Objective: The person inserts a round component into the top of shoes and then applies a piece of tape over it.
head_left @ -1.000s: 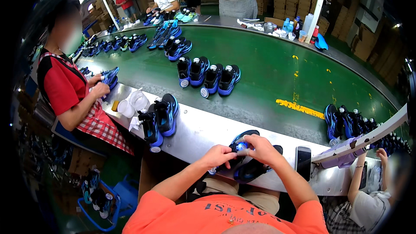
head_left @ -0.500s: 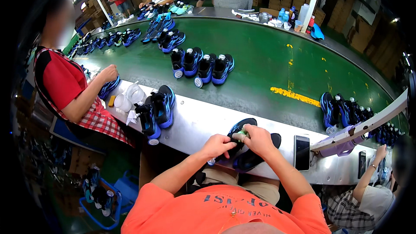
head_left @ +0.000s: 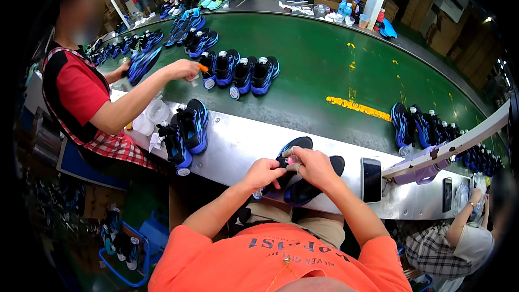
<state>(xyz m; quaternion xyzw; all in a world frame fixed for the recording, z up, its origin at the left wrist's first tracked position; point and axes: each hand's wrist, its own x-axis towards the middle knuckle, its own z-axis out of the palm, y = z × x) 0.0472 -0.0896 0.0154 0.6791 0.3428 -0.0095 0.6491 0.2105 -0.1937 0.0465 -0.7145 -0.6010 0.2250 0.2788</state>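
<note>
On the metal ledge in front of me lies a black and blue sneaker [head_left: 299,143], its middle covered by my hands. My left hand [head_left: 264,174] has its fingers closed at the shoe's opening, gripping its edge. Close beside it, my right hand [head_left: 313,167] pinches over the same shoe, with pale coverings on some fingertips. A small pinkish spot shows between the two hands, too small to name. The matching sneaker [head_left: 319,184] rests just right of it, under my right wrist.
Another pair of sneakers [head_left: 193,127] stands left on the ledge, near plastic cups [head_left: 157,111]. A phone [head_left: 371,180] and a slanted post [head_left: 448,148] are to my right. Several sneakers sit on the green belt [head_left: 303,70]. A co-worker [head_left: 89,92] reaches in from the left.
My fingers have shifted slightly at the shoe, and a pinkish spot shows where a greenish one was. The co-worker now lifts a shoe and extends an orange item over the belt.
</note>
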